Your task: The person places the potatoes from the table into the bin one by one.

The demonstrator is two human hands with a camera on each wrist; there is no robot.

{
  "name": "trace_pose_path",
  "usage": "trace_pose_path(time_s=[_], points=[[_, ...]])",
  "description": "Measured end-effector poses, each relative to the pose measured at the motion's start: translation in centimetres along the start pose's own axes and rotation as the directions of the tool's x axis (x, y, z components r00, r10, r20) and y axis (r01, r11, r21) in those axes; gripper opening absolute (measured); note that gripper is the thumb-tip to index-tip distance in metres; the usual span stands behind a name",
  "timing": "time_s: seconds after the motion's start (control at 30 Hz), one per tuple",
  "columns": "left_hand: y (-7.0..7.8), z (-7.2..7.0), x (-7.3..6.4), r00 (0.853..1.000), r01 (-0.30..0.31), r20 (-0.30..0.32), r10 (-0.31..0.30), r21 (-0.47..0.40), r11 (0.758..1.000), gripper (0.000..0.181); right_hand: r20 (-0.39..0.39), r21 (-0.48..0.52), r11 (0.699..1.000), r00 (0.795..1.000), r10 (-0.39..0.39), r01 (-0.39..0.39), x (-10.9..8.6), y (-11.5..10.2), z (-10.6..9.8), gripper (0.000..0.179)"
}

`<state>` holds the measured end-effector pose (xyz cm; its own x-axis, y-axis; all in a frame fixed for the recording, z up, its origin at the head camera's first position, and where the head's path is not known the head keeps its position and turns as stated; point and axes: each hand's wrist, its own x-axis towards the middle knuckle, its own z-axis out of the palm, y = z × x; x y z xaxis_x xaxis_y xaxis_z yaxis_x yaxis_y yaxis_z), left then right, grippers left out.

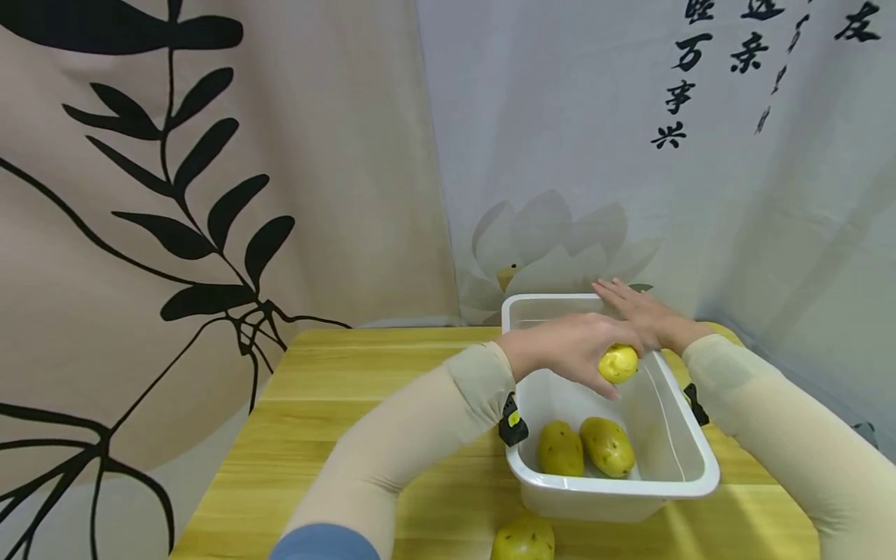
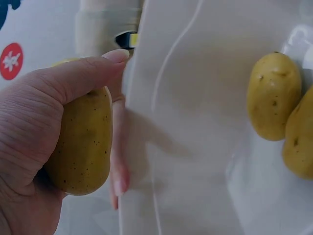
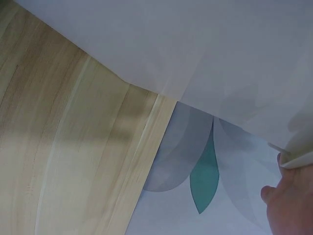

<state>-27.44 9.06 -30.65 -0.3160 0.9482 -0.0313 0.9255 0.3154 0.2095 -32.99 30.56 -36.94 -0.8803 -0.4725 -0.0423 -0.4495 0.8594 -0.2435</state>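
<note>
My left hand (image 1: 575, 348) holds a yellow potato (image 1: 619, 364) over the white plastic bin (image 1: 689, 488). In the left wrist view the thumb curls over the potato's upper end, and dark specks show on its skin (image 2: 84, 147). Just beyond it, my right hand (image 1: 638, 313) rests at the bin's far right rim with its fingers stretched out. In the right wrist view that hand (image 3: 294, 200) is partly visible by the rim at the lower right. Two more potatoes, one left (image 1: 561, 449) and one right (image 1: 607, 446), lie side by side on the bin's near floor.
Another potato (image 1: 523, 538) lies on the wooden table (image 1: 336, 435) in front of the bin, cut off by the frame's lower edge. A printed curtain (image 1: 350, 155) hangs right behind the table, and a pale cloth (image 1: 805, 210) with black characters covers the right side.
</note>
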Motion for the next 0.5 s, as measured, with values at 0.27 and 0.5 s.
trace_pose_path(time_s=[0.27, 0.5], points=[[0.9, 1.6, 1.9, 0.994, 0.002, 0.106, -0.006, 0.044, 0.999, 0.066, -0.009, 0.028, 0.999, 0.999, 0.044, -0.044, -0.1, 0.1, 0.0, 0.078], [1.5, 2.8, 3.0, 0.987, 0.014, 0.160, -0.024, 0.064, 0.998, 0.067, -0.024, 0.025, 0.999, 0.999, 0.040, -0.039, -0.1, 0.1, 0.2, 0.079]])
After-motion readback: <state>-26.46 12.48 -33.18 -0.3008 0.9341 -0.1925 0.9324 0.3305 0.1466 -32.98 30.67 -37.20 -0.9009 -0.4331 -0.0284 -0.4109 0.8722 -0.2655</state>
